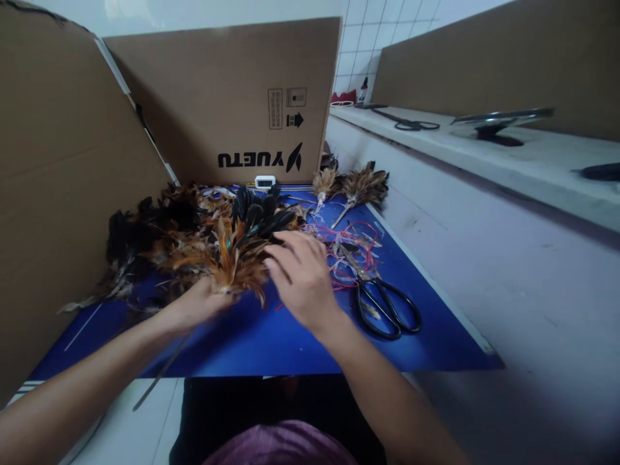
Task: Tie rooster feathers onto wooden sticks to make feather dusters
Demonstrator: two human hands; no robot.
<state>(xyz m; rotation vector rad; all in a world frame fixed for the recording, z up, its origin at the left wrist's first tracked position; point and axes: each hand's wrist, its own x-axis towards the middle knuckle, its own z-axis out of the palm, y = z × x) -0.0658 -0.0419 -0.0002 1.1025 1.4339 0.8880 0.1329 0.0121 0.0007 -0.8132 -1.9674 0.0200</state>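
Observation:
My left hand [208, 298] is closed around the base of a feather duster [232, 261] with orange-brown and dark feathers. Its thin stick [159, 382] sticks out below my wrist, past the table's near edge. Beside the duster's right side, my right hand [303, 274] has its fingers apart, the tips close to the feathers; whether they touch is unclear. Behind and left of the duster lies a heap of brown and black feathers [169, 219]. Black-handled scissors [375, 297] rest on the blue tabletop [290, 352] to the right of my right hand.
Pink and clear strings [365, 242] lie tangled around the scissor blades. Two small feather bundles [361, 187] sit at the back right, near a white digital timer [265, 183]. Cardboard panels [217, 97] stand behind and left. A white ledge [460, 148] at right holds another pair of scissors [411, 124].

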